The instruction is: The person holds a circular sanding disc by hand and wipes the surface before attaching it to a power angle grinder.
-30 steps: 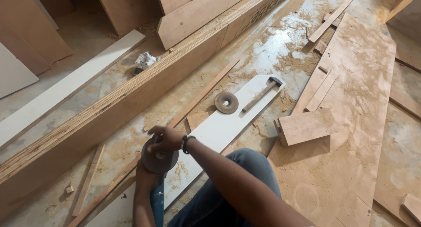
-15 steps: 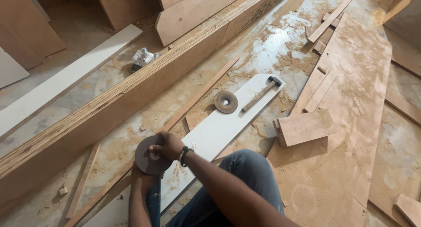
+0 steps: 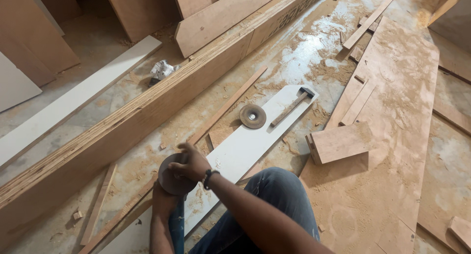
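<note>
a: we're down on a concrete floor thick with sawdust, a long plywood beam running slantwise across it and brown boards leaning at the back.

b: and right under us a white board lies on the floor, its long axis running from near our knee up and to the right, toward the hammer.

a: the thing we have in hand is the dark round disc. it sits at the near, left end of that white board, just off its edge, face turned up toward us.

b: our right hand lies over the disc's upper right part, fingers curled down onto the face and rim. they look closed on it, though we can't see the tips underneath.

a: our left hand comes up from below the disc. most of it is hidden behind the disc, so we cannot tell how its fingers are set, only that the hand is against the underside.

b: so the disc lies between the two hands, right above, left below, both touching.

a: the second disc, a rusty brown one with a bright centre, lies flat further up the white board, well apart from both hands. it's up and to the right of our fingers, along the board's long axis.

b: the right hand is the nearer one to it. the hammer lies just beyond, handle pointing back toward that disc.
</note>
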